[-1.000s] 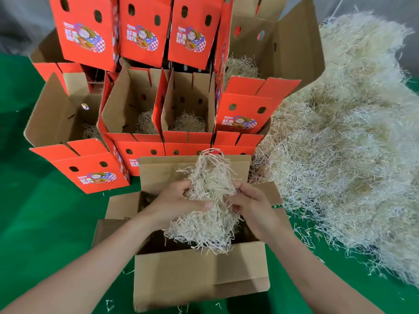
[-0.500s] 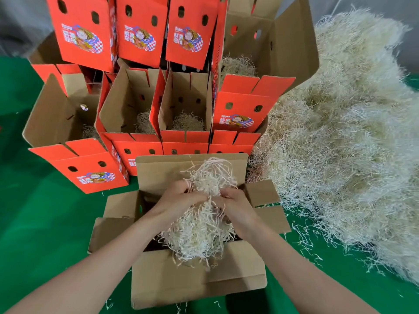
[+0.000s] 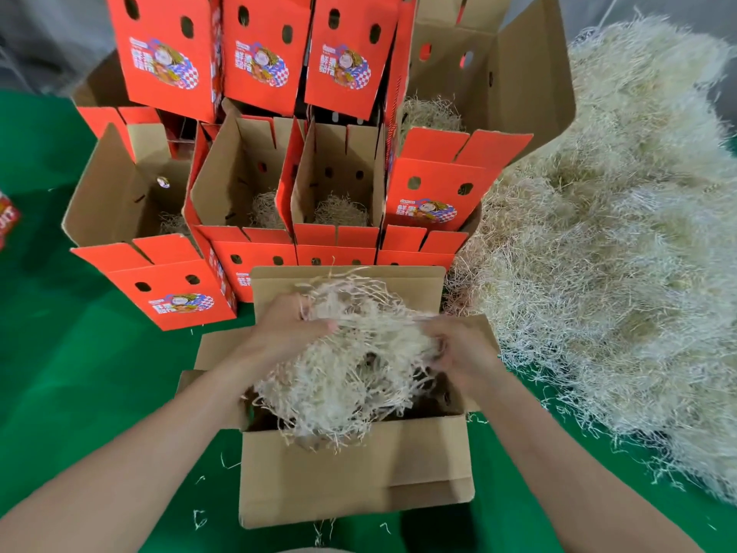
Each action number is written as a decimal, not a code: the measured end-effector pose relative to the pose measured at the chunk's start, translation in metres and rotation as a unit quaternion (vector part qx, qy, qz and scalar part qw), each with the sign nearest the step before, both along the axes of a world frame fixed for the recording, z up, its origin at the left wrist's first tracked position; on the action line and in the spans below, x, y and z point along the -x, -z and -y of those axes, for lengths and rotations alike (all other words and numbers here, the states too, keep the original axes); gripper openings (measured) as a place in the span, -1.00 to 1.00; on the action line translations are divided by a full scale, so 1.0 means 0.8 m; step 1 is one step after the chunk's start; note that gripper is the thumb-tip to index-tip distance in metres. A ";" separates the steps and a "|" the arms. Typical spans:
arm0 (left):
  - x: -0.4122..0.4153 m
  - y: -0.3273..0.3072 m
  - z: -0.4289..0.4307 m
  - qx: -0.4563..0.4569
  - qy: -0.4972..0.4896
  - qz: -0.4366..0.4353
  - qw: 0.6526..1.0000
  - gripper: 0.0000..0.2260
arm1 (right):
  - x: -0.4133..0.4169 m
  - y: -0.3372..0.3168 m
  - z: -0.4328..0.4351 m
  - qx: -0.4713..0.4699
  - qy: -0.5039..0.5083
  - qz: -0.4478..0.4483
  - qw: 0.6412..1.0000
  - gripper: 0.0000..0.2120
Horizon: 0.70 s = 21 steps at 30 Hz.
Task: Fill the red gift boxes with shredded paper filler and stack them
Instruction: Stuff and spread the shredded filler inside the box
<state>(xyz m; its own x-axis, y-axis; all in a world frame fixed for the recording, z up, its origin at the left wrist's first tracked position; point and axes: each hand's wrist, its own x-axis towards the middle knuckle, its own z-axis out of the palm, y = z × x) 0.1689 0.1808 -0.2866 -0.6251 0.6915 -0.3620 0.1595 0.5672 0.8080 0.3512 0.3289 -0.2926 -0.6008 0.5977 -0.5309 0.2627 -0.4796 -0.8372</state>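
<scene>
Left hand (image 3: 287, 333) and right hand (image 3: 462, 349) are gripping shredded paper (image 3: 359, 373) over the seemingly unfilled open box (image 3: 351, 468), with filled red boxes (image 3: 255, 185) sitting stacked at twelve o'clock.

The mouth of the open brown box (image 3: 355, 468) is almost filled by a clump of shredded paper (image 3: 351, 377) held between the left hand (image 3: 287, 329) and right hand (image 3: 462, 349), leaving only dark gaps along its near and right edges. Its raised back flap (image 3: 410, 289) stands right against the stacked red boxes (image 3: 434, 185), and the big paper heap (image 3: 618, 273) crowds the right side flap (image 3: 482, 324). Open green surface (image 3: 99, 373) lies to the left and along the near side.
</scene>
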 end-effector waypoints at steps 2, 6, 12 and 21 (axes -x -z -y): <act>0.016 0.002 0.008 0.012 -0.062 0.008 0.998 -0.42 | -0.021 0.003 -0.022 -0.022 0.058 0.022 0.998 -0.92; -0.006 0.004 -0.007 -0.012 -0.082 0.021 0.996 -0.31 | -0.007 0.016 0.015 -0.051 -0.146 -0.031 0.988 -0.56; -0.028 -0.008 -0.023 -0.023 0.018 0.110 0.994 -0.95 | 0.027 0.024 0.052 -0.075 -0.130 0.009 0.989 -0.58; -0.002 0.011 0.025 -0.039 -0.008 -0.121 0.992 -0.59 | -0.006 0.022 0.015 0.005 -0.013 0.091 0.996 -0.31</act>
<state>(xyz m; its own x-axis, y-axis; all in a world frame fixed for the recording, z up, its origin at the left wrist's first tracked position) 0.1709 0.1605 -0.2952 -0.6979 0.7013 -0.1451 0.3463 0.5078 0.7888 0.3564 0.3167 -0.3105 -0.5096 0.5771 -0.6381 0.4217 -0.4789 -0.7699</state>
